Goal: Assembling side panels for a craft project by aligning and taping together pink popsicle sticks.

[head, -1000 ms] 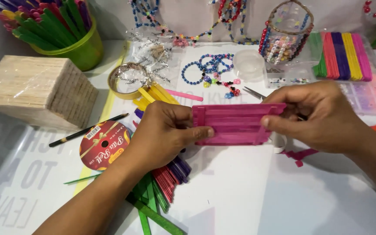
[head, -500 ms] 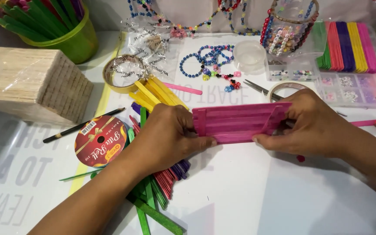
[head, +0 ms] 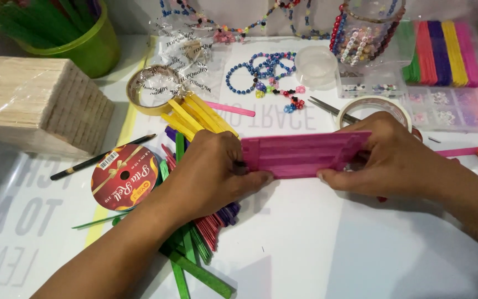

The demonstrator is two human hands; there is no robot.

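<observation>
A flat panel of pink craft sticks (head: 302, 154) is held just above the white table between both hands. My left hand (head: 208, 174) grips its left end, thumb under the lower edge. My right hand (head: 388, 155) grips the right end, fingers over the top edge. Below my left hand lies a loose heap of coloured craft sticks (head: 195, 243), green, red and purple. Yellow sticks (head: 195, 113) fan out behind it.
A block of plain wooden sticks (head: 34, 105) and a green cup (head: 78, 39) stand at the left. A red ribbon spool (head: 124, 177), a pencil (head: 100, 158), tape rolls (head: 372, 105), scissors (head: 333, 111), bead bracelets (head: 264, 69) and sorted sticks (head: 443, 50) lie around.
The view has shifted slightly. Both hands still hold the pink panel, which has tilted a little flatter and moved slightly toward me.
</observation>
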